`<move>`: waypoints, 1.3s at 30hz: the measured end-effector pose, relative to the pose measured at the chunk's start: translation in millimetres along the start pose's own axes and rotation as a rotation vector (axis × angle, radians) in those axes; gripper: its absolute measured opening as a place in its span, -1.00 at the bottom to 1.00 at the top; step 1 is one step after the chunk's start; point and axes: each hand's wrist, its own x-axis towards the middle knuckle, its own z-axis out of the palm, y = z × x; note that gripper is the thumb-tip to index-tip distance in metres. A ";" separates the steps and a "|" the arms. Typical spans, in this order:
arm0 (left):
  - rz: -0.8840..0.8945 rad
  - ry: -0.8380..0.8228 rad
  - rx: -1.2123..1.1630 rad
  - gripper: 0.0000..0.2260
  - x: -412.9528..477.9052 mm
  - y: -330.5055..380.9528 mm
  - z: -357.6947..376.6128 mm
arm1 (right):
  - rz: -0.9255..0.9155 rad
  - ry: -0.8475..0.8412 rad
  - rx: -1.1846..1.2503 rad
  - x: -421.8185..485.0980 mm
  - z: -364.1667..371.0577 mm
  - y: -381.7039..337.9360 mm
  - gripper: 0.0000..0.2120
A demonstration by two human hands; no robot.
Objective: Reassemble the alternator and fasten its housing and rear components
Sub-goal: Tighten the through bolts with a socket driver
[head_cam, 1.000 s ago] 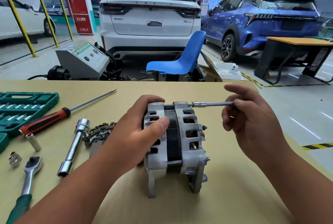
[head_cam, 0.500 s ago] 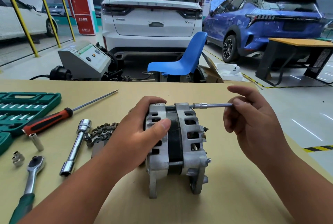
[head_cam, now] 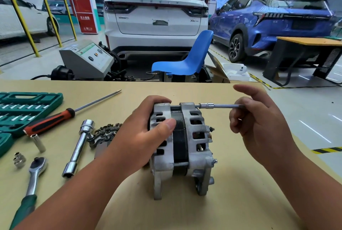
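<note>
An alternator [head_cam: 182,148] stands upright on the workbench [head_cam: 231,202], its housing gripped by the left hand [head_cam: 142,142]. At its top right, the right hand [head_cam: 259,124] apparently pinches a socket extension [head_cam: 218,105] meeting the housing.

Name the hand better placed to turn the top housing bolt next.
Right. The right hand holds the socket extension set on the top bolt; the left hand grips the alternator, steadying it.

Premises: vehicle service workshop. Far centre stands a white SUV [head_cam: 155,17], far right a blue car [head_cam: 277,22]. Yellow posts [head_cam: 18,17] far left; hazard-striped floor tape [head_cam: 326,150] right. Near left on the workbench [head_cam: 185,215]: green socket set [head_cam: 27,104], ratchet [head_cam: 35,170], screwdriver [head_cam: 50,120].
</note>
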 end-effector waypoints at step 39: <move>0.004 0.007 0.029 -0.60 1.0 -3.5 -1.0 | 0.063 -0.083 0.112 1.1 1.4 -7.0 -0.67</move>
